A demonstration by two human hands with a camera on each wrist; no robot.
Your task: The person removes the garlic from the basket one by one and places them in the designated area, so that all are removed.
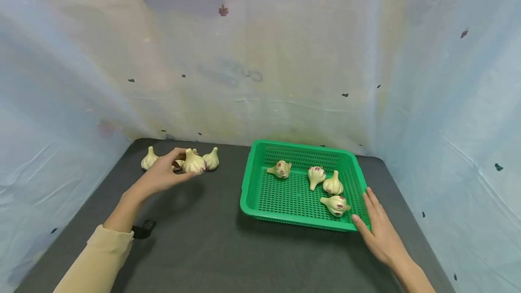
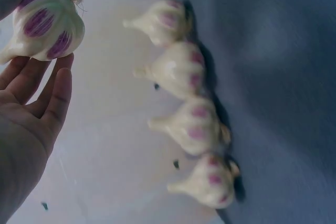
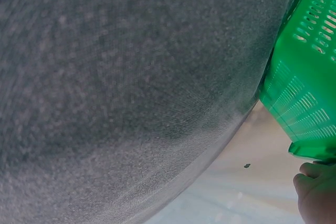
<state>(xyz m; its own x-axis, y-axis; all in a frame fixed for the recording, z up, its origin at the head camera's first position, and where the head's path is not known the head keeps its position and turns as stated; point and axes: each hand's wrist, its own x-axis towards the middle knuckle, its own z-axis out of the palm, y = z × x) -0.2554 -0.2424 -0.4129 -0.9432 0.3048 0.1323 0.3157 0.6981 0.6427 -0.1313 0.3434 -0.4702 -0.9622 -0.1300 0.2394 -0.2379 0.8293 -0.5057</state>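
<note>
Between the thumb and fingers of my left hand is a garlic bulb, pinched and held above the table. The left wrist view shows that bulb with purple patches and a tuft of roots. Beyond it, several more garlic bulbs stand in a row on the table; in the head view my left hand partly hides them. My right hand rests at the near right corner of a green plastic basket, its fingers extended along the rim. Inside the basket lie several garlic bulbs, spread apart.
A dark grey tabletop lies under everything. Pale plastic sheeting with small dark marks hangs behind the table and along both sides. A black strap circles the left wrist.
</note>
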